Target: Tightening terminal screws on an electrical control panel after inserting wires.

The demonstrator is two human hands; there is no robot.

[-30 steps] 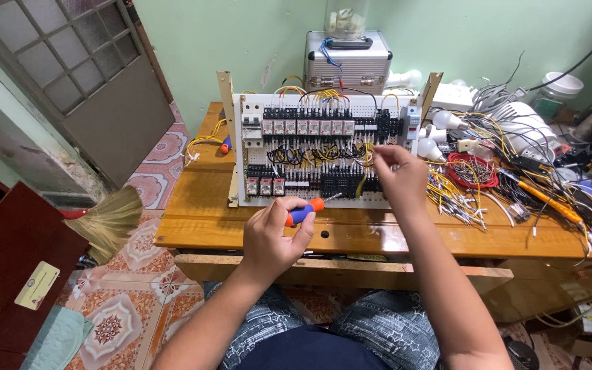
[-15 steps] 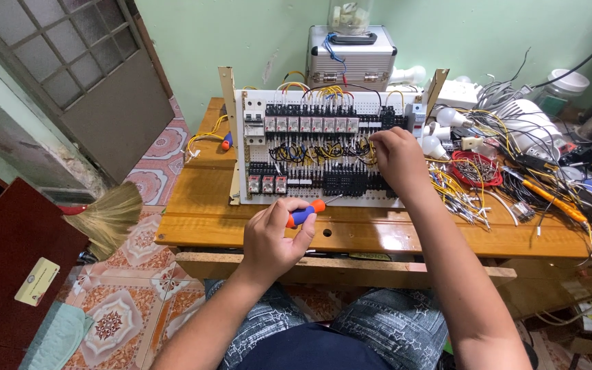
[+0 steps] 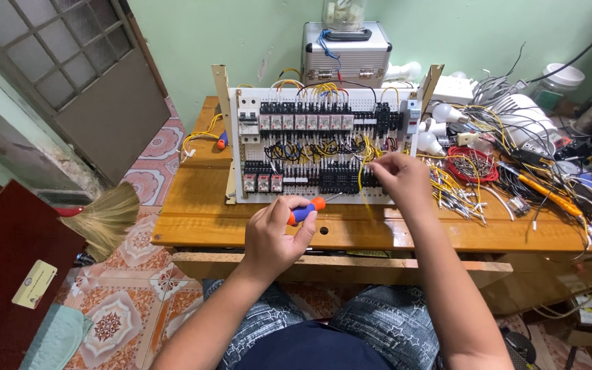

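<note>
The screwdriver (image 3: 306, 210), orange and blue in the handle, sits in the left hand (image 3: 275, 236), whose grip is closed around it, tip pointing up and right toward the lower edge of the wiring board (image 3: 323, 144). Just beyond that tip, the right hand (image 3: 399, 177) pinches a yellow wire (image 3: 362, 175) against the lower row of black blocks on the board, fingers closed on it. The board stands tilted upright on the wooden bench (image 3: 200, 212). To the right of the right hand lies a tangle of loose wires (image 3: 460, 192), with white bulbs (image 3: 440, 127) above them. Behind the board stands a metal case (image 3: 347, 55); far left of the left hand a broom (image 3: 104, 219) rests.
</note>
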